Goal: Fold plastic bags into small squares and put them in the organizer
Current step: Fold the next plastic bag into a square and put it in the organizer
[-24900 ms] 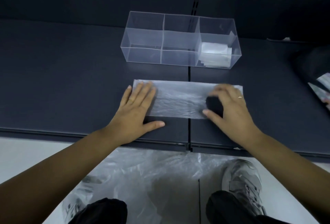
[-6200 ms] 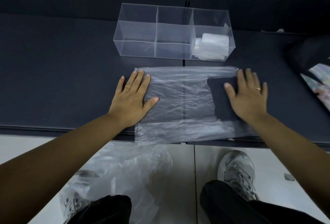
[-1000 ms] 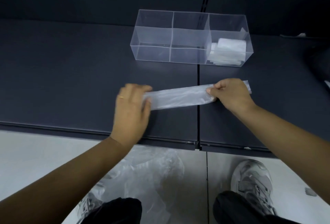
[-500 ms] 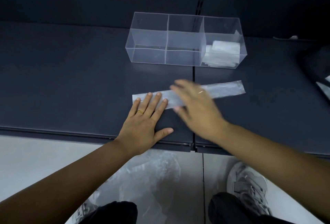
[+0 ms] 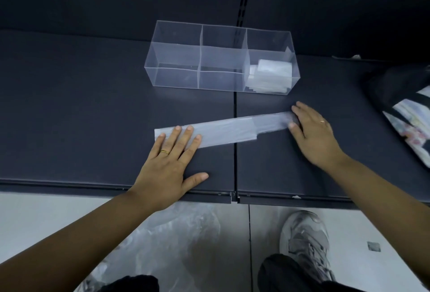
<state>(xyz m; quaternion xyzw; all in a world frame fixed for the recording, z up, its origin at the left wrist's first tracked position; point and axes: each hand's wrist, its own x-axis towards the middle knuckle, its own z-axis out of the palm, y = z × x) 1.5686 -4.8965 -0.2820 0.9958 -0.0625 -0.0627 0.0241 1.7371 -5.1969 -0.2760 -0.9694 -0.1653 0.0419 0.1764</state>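
- Head view shows the plastic bag (image 5: 229,130), already folded to a long narrow strip, lying flat on the dark table (image 5: 93,110), slanting up toward the right, in front of the clear organizer (image 5: 197,68).
- Left hand (image 5: 171,166) lies flat and spread, its fingertips (image 5: 189,128) pressing the strip's left end; nothing is gripped.
- Right hand (image 5: 313,137) rests flat at the strip's right end, fingers extended on the film, likewise holding nothing.
- Folded squares (image 5: 271,75) sit in the organizer's right compartment; the middle and left ones look empty.
- My judgement: the film is very light, limp and slick, so it will likely spring open or slide on the smooth surface unless pinned.
- Best hold, I think, is one end pinched between thumb and fingertips while the other palm anchors the strip, creasing each fold firmly.
- More loose bags (image 5: 167,233) lie on the floor below.
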